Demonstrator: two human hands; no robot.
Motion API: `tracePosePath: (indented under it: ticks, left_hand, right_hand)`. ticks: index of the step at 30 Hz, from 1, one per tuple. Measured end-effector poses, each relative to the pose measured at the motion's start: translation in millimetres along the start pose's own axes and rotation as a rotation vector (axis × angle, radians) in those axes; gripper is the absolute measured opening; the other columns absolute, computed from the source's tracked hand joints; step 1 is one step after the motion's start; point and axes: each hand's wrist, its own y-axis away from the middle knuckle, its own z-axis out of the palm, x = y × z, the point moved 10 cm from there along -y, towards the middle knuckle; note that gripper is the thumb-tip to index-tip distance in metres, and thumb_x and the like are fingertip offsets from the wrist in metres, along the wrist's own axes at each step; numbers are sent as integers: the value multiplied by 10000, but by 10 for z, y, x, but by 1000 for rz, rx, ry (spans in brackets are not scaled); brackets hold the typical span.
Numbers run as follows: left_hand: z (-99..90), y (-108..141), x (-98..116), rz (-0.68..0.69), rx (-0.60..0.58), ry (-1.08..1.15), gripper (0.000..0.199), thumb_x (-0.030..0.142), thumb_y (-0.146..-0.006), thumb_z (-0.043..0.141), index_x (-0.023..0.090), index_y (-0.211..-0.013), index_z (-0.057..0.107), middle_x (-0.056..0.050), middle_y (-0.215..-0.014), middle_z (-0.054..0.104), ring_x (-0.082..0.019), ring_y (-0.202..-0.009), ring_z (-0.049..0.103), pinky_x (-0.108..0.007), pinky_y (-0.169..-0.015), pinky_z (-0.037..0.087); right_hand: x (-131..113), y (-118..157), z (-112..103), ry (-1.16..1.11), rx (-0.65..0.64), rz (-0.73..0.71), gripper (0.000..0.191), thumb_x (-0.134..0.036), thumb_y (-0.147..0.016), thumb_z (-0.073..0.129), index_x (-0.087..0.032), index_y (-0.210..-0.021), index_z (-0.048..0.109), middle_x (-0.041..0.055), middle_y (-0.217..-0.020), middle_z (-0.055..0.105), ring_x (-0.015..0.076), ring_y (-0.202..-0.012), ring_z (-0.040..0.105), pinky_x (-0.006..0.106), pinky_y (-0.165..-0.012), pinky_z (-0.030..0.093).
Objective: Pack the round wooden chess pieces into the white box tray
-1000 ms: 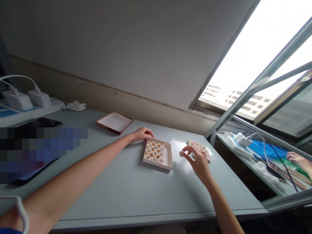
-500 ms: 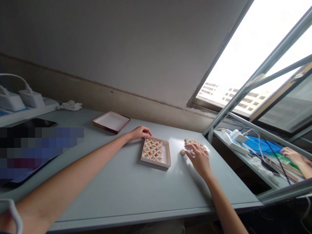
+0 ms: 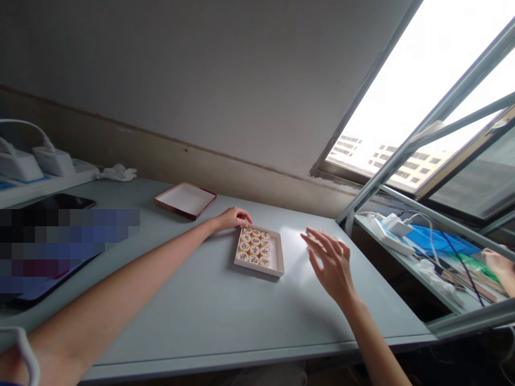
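Observation:
A shallow cardboard box (image 3: 259, 271) holds several round Chinese chess pieces (image 3: 255, 250), set in rows with their characters facing up. A bare strip of its floor shows along the right side. At the box's far left corner, my left hand (image 3: 232, 219) has its curled fingers gripping the rim. My right hand (image 3: 332, 262) is held to the right of the box, fingers stretched out and apart. Behind those fingers, the loose chess pieces are mostly hidden; bits of pale pieces show at the fingertips.
The open box lid (image 3: 185, 199) lies at the back of the grey desk (image 3: 209, 311). Left are a phone (image 3: 64, 201), a blurred-out device and a power strip (image 3: 82, 174). A metal frame (image 3: 386, 166) rises on the right; beyond it is another person's hand (image 3: 501, 265).
My right hand has straightened its fingers and now covers most of the loose pieces. The single piece near its thumb no longer shows. My left hand stays at the box corner.

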Motion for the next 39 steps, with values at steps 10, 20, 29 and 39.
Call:
tracePosePath:
  ticks: [10,20,29,39]
  left_hand:
    - [-5,-39,-67,41,-2,-39,228,222,-624,495,124,-773,637,-19,-691,610,-141,-654,527,-225,-606,387]
    - [1,-39,-50,39,-8,-31,238,220,-622,497,118,-784,637,-27,-705,625,-142,-666,539,-225,-622,401]
    - [8,-32,-52,29,-16,-28,253,230,-619,498,109,-798,630,-26,-688,612,-139,-655,527,-226,-611,391]
    - [-1,-62,-91,39,-11,-60,247,224,-617,497,121,-791,639,-14,-659,606,-142,-649,526,-223,-600,380]
  right_hand:
    - [-767,-100,-786,-189,322,-207,394,-119,-734,535,-281,-1094,544,15,-1089,593,183,-1006,521,336,-878,336]
    - [-1027,-116,-1068,-265,443,-323,289,-77,-725,535,-223,-961,612,11,-891,669,160,-906,560,297,-767,388]
    - [-1000,-138,-977,-549,383,-245,131,-201,-695,635,-175,-674,508,5,-610,563,126,-587,492,280,-550,350]
    - [-924,-173,-749,-1560,269,110,369,-278,-755,520,-176,-534,244,-58,-471,271,82,-451,274,257,-462,224]
